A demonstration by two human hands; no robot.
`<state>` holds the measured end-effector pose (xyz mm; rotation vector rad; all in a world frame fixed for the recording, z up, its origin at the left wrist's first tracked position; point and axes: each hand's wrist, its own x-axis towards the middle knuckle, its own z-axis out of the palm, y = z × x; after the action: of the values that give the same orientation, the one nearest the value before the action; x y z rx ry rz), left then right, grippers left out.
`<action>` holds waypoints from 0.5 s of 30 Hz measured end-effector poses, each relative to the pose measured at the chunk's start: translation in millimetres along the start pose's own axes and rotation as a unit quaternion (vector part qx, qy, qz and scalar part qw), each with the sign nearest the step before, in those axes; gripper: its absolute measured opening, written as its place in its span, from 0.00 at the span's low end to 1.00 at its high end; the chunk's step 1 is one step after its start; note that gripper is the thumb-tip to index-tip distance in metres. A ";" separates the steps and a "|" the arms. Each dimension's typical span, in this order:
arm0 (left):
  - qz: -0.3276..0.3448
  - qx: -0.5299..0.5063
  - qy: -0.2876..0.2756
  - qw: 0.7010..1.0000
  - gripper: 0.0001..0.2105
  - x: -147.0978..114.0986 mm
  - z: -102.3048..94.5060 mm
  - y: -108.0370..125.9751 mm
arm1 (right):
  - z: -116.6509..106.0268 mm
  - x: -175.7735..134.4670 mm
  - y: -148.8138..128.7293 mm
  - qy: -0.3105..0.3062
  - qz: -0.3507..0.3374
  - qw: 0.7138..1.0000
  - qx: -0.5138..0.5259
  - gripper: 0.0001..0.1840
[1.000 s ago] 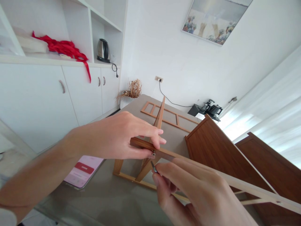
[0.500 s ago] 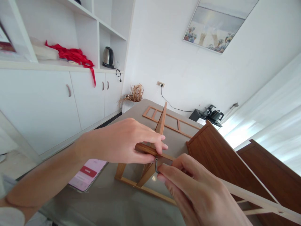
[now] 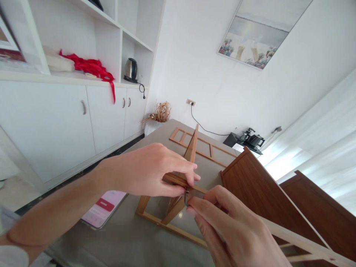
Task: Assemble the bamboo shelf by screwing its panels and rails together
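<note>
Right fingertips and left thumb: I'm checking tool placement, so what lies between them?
The head view shows a bent metal key, gripped by the right hand.

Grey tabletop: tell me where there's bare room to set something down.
Bare patches: the near stretch of tabletop, bordered by the phone and the wooden assembly's lower rail; and the strip between the left hand and the flat wooden frame. Crowded: around the bent metal key, where both hands meet, and rightward, with the right hand and brown panels.

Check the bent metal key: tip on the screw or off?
On, it seems: the key, pinched in the right hand, reaches the screw head with its upper end. Seating depth: cannot tell.
</note>
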<state>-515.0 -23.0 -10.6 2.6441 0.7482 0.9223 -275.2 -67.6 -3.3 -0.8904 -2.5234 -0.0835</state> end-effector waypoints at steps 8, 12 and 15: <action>0.001 -0.002 0.009 1.000 0.06 -0.1 0.6 -0.2 | -2.6 -0.3 2.9 0.009 -0.009 1.000 -0.001 0.10; 0.002 0.000 0.012 1.000 0.06 0.1 1.5 -0.4 | -2.6 0.2 2.1 0.012 -0.006 1.000 -0.001 0.11; -0.001 0.000 0.008 1.000 0.06 0.0 1.4 -0.1 | -1.7 0.7 2.3 0.019 -0.008 1.000 0.001 0.11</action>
<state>-514.2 -23.0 -11.8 2.6396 0.7539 0.9437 -273.5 -65.7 -1.6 -0.8611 -2.4956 -0.1013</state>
